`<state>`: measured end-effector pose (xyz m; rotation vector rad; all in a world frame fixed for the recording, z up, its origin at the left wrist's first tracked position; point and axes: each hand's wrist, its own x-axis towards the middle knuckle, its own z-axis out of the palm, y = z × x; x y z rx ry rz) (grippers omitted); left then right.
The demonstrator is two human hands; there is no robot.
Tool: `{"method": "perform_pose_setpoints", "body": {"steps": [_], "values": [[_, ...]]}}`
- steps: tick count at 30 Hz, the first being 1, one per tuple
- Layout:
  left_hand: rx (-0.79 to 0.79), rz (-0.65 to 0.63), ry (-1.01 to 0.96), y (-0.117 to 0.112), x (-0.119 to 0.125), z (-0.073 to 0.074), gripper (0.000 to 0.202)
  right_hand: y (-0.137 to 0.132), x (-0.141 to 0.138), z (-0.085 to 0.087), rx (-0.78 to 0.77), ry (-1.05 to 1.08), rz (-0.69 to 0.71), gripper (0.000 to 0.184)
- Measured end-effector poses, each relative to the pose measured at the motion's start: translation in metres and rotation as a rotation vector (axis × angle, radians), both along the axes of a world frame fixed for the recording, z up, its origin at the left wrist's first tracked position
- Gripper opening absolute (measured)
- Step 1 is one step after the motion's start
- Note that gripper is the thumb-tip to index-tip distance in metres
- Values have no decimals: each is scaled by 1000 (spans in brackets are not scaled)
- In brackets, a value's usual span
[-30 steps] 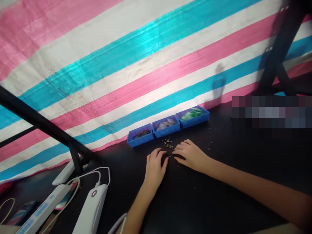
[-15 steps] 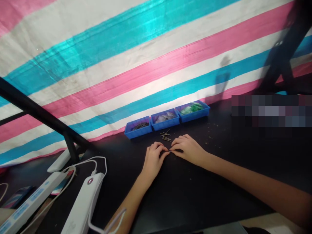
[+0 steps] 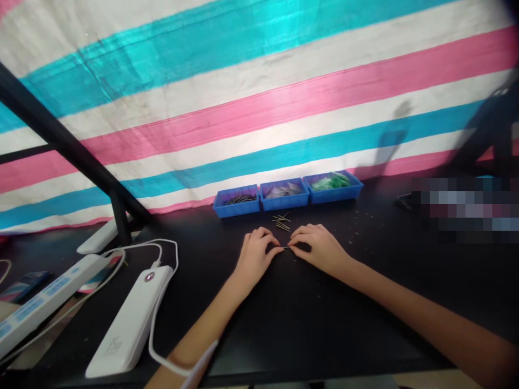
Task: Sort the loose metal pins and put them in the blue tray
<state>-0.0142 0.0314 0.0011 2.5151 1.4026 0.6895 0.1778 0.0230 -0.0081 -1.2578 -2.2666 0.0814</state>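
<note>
My left hand (image 3: 255,255) and my right hand (image 3: 318,248) rest on the black table (image 3: 308,319), fingertips meeting. Between them they pinch a small thin pin (image 3: 285,247), each hand gripping one end. Just beyond the hands lies a small heap of loose pins (image 3: 281,221). Behind it stand three blue trays in a row: the left tray (image 3: 236,200) holds dark pins, the middle tray (image 3: 284,195) holds clear pieces, the right tray (image 3: 334,186) holds green pieces.
A striped pink, white and blue tarp (image 3: 251,97) hangs behind the table. A white power bank (image 3: 130,320) with a cable and a white power strip (image 3: 38,306) lie at the left. A black frame strut (image 3: 73,151) slants down at the left.
My fingertips have come together from apart and now pinch the pin between them. The camera view has shifted, so the trays sit higher and more level.
</note>
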Motion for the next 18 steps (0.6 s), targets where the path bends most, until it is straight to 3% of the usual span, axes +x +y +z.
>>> {"method": "perform_pose_setpoints", "body": {"steps": [18], "values": [[41, -8, 15, -9, 7, 1, 14, 0, -3, 0, -21, 32, 22, 14]]}}
